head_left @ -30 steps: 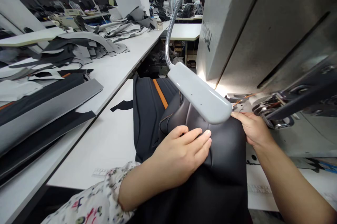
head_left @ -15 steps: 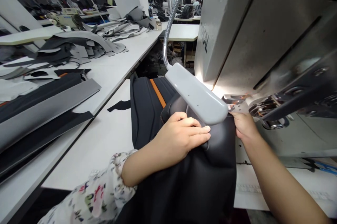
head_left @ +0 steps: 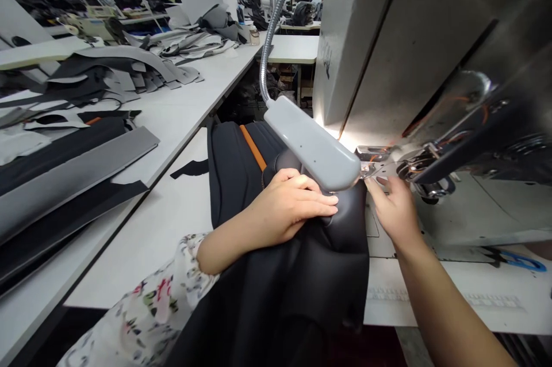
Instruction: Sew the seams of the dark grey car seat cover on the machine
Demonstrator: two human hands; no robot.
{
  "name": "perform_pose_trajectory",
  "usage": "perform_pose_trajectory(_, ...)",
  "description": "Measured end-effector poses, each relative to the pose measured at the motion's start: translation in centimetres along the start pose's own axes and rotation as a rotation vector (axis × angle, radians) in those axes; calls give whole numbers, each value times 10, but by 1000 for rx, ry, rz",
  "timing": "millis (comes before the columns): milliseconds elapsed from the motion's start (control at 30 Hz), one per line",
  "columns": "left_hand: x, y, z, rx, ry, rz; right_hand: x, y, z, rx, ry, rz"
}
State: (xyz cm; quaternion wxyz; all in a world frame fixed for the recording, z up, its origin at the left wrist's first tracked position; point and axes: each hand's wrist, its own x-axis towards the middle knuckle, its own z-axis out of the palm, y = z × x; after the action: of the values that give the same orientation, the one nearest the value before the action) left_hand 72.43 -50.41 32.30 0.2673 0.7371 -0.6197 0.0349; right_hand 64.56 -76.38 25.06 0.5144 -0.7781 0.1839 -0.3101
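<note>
the sewing machine fills the right side, and the whole view sits a little further left than a second ago. the dark cover lies across the white table, its top edge at the needle area; its right edge has drawn in toward the lamp, so more machine bed shows beside the right wrist. the left hand has edged closer to the lamp and lies palm down on the cover, fingers together and slightly bent, pressing a fold and not clearly gripping. the right hand has loosened its shape: the thumb reaches the cover's edge just below the metal parts, the other fingers half curled; i cannot tell if it pinches cloth. this looks like the edge being turned and steered mid-seam, with both hands guiding.

the cover's lower end runs out of view, and the left hand hides its middle. the lamp blocks the stitching spot, so needle and fresh stitches cannot be seen. the right fingertips blur against the metal, and the orange thread is hard to follow.
</note>
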Motion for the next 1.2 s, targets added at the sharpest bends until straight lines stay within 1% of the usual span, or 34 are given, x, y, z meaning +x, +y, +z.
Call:
perform_pose_trajectory(33, -4, 4, -3, -29, -4, 9, -18, -9, -11, -34, -2, -24)
perform_pose_trajectory(67, -10, 9, -6, -66, -6, 25, -38, -19, -22, -76, -53, -55)
perform_pose_trajectory(100, -16, 15, -10, -114, -7, 46, -58, -27, -31, -71, -160, -39)
perform_pose_trajectory(133, -24, 22, -14, -169, -11, 70, -78, -34, -39, -39, -312, -4)
perform_pose_trajectory(167, -32, 29, -17, -227, -16, 87, -96, -39, -45, -14, -507, 44)
perform_pose_trajectory(200, -39, 36, -21, -277, -25, 90, -110, -42, -48, 22, -673, 107)
perform_pose_trajectory(233, -47, 43, -23, -315, -41, 78, -121, -43, -49, 59, -806, 175)
perform_pose_trajectory(267, -54, 49, -24, -338, -68, 60, -128, -43, -47, 86, -891, 245)
perform_pose_trajectory(300, -59, 54, -25, -346, -94, 40, -131, -42, -44, 104, -925, 312)
perform_pose_trajectory(367, -66, 63, -24, -330, -129, 12, -130, -38, -31, 154, -922, 415)
perform_pose_trajectory(400, -68, 67, -23, -323, -144, 9, -127, -37, -24, 214, -918, 465)
perform_pose_trajectory(467, -69, 72, -22, -341, -183, 31, -122, -38, -9, 431, -916, 602)
perform_pose_trajectory(533, -69, 75, -23, -398, -213, 65, -120, -43, 2, 679, -867, 760)
perform_pose_trajectory(600, -71, 75, -29, -439, -201, 109, -121, -51, 9, 818, -800, 849)
perform_pose_trajectory(633, -73, 73, -34, -409, -175, 126, -123, -55, 9, 852, -788, 863)
perform_pose_trajectory(667, -74, 69, -39, -329, -147, 129, -124, -59, 9, 877, -793, 864)
perform_pose_trajectory(700, -74, 65, -44, -199, -126, 113, -126, -61, 8, 896, -808, 864)
perform_pose_trajectory(767, -70, 53, -52, 141, -111, 42, -130, -65, 4, 914, -836, 880)
perform_pose_trajectory(833, -58, 40, -52, 397, -144, 5, -134, -68, -1, 932, -865, 892)
perform_pose_trajectory(867, -49, 34, -49, 462, -164, 33, -136, -69, -3, 941, -896, 891)
perform_pose_trajectory(900, -41, 29, -43, 489, -181, 95, -138, -72, -5, 943, -939, 868)
perform_pose_trajectory(933, -32, 24, -36, 493, -181, 174, -140, -75, -8, 912, -986, 812)
perform_pose_trajectory(967, -25, 21, -29, 492, -161, 251, -141, -79, -11, 822, -1026, 723)
perform_pose_trajectory(1000, -20, 17, -20, 490, -117, 312, -142, -82, -15, 673, -1047, 603)
perform_pose_trajectory(1033, -16, 15, -12, 492, -63, 353, -142, -86, -20, 488, -1042, 448)
perform_pose_trajectory(1100, -14, 12, 0, 497, 44, 368, -140, -90, -32, 136, -982, 84)
perform_pose_trajectory(1133, -15, 11, 5, 491, 79, 358, -138, -89, -39, 13, -925, -99)
perform_pose_trajectory(1200, -17, 11, 9, 459, 109, 331, -132, -83, -51, -139, -723, -409)
